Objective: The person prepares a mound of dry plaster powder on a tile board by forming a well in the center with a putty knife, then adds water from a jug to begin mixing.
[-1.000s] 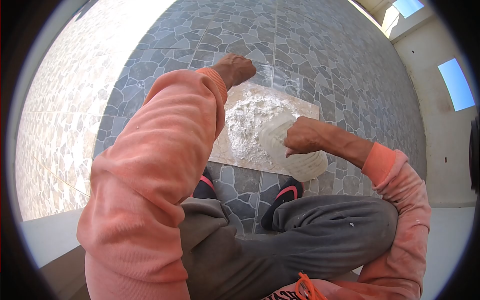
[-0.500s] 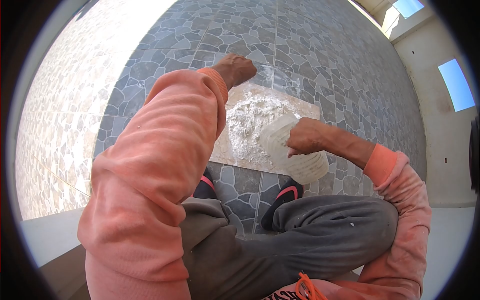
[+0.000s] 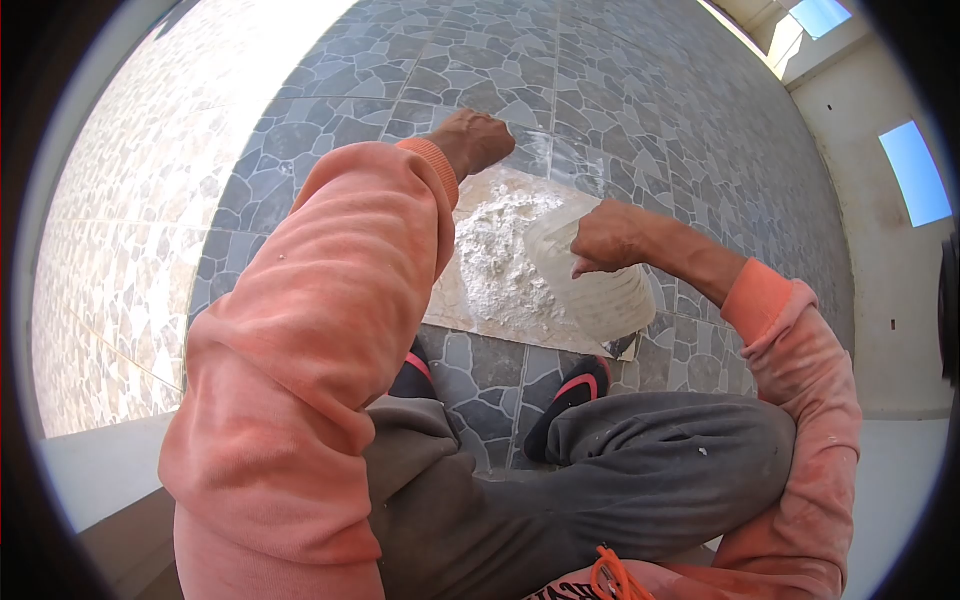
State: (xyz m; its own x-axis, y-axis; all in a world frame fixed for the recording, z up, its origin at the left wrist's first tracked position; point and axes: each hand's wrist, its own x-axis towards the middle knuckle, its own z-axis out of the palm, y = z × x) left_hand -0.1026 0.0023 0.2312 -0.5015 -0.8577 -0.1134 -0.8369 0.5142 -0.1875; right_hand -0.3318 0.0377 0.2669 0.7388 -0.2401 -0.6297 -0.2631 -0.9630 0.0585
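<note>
Most of the view is grey stone-patterned floor (image 3: 620, 90), and on it, just in front of the seated person's feet, lies a loose pale tile (image 3: 480, 210) used as a flat mixing base, which keeps the material off the finished paving. A heap of white powder (image 3: 505, 250) sits on the middle of that tile, spreading toward its near edge. Over the tile's near right corner a translucent ribbed plastic container (image 3: 600, 295) is tipped on its side with its mouth toward the heap, seemingly so its contents land on the pile. The right hand (image 3: 610, 238) is closed around the container's rim, holding the tilt. The left hand (image 3: 480, 140) is curled into a loose fist at the tile's far edge; whether it grips anything cannot be told.
</note>
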